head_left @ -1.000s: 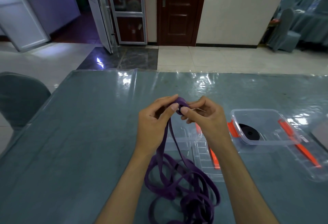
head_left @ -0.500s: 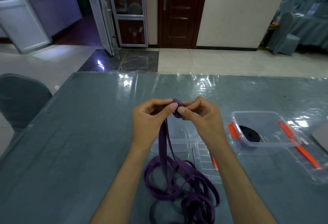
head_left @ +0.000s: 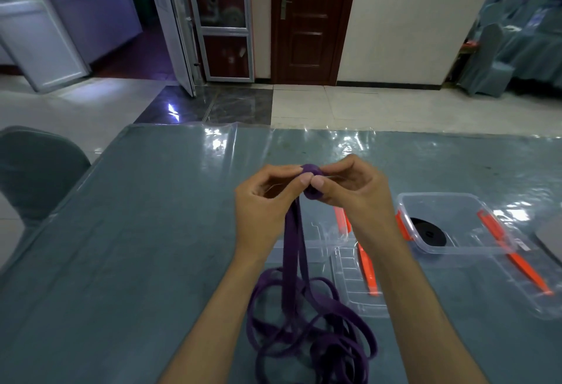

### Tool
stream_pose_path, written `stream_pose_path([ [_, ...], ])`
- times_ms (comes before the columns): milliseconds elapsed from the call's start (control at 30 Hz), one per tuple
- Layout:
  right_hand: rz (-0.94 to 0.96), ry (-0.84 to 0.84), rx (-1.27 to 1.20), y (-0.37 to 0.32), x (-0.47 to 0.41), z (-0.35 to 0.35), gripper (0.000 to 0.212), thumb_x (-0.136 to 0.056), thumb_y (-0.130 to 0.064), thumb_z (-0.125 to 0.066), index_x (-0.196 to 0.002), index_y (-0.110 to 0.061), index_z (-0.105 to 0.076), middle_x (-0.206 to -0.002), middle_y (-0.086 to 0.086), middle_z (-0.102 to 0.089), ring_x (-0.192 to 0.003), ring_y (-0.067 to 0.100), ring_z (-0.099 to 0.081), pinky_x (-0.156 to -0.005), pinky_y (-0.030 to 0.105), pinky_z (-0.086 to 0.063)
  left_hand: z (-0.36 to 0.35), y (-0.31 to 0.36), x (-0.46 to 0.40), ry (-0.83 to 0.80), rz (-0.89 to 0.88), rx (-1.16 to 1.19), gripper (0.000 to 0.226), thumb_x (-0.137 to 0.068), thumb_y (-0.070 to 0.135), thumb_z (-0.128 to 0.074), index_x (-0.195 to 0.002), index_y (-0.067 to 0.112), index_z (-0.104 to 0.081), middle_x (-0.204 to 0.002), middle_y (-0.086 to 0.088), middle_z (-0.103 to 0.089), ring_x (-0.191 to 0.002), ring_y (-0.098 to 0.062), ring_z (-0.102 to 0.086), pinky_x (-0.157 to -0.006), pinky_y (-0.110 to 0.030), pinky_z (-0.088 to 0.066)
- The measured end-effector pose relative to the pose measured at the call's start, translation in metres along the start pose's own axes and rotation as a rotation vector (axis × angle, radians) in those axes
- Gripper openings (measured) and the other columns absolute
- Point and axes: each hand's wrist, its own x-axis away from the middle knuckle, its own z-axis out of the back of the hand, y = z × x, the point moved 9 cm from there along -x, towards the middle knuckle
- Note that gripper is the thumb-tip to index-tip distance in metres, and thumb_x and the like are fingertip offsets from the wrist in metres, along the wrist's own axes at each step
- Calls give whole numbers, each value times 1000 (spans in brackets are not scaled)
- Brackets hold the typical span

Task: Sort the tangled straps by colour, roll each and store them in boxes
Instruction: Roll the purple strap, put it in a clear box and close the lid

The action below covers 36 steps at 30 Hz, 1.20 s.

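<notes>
A small roll of purple strap is pinched between the fingertips of my left hand and my right hand, held above the table. From the roll the strap hangs down to a loose purple tangle lying on the table near its front edge. A clear plastic box to the right holds a rolled black strap. A second clear box sits behind my hands, partly hidden by them.
The table has a grey-blue cloth under a clear cover. Clear lids with orange clips lie at the right and a second lid lies under my right forearm. A grey chair stands at the left.
The head view has shifted slightly. My hands have turned the purple roll a little and stay at about the same place; the hanging strap and tangle look much the same.
</notes>
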Motion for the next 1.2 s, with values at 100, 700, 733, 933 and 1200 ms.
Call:
stream_pose_path([
  [100, 67, 37, -17, -9, -3, 0, 19, -85, -3, -79, -102, -11, -73, -100, 8, -80, -98, 26, -78, -81, 39, -65, -3, -6, -4, -38, 34, 49, 21, -85, 12, -81, -105, 13, -80, -114, -11, -74, -107, -22, -73, -90, -28, -57],
  [700, 35, 4, 7, -3, -12, -3, 14, -84, -16, -79, -91, -8, -70, -99, 13, -79, -99, 30, -77, -89, 44, -62, 7, 3, -11, -26, -2, 15, 30, -78, 4, -88, -103, 16, -76, -99, -5, -80, -97, -22, -76, -88, -28, -58],
  [733, 32, -2, 28, -4, -13, -1, 17, -81, -16, -80, -90, -6, -70, -99, 13, -79, -98, 30, -77, -90, 45, -62, 8, 4, -11, -14, -7, -5, 29, -76, 4, -89, -98, 18, -74, -95, -1, -79, -92, -18, -76, -85, -26, -58],
  [933, 100, 59, 50, -9, -11, 2, 16, -88, -8, -78, -103, -9, -71, -100, 15, -76, -93, 25, -77, -76, 33, -63, 6, -6, -11, -19, 54, 53, 22, -80, 11, -86, -98, 21, -77, -100, -8, -79, -97, -27, -75, -89, -36, -58],
  [1200, -15, 13, 0, 9, -8, -5, 21, -79, -11, -83, -87, 0, -67, -94, 11, -79, -93, 29, -78, -81, 44, -64, 8, -1, -17, -3, 8, -3, 18, -87, 6, -82, -104, 11, -79, -102, -8, -80, -100, -27, -76, -89, -36, -60],
])
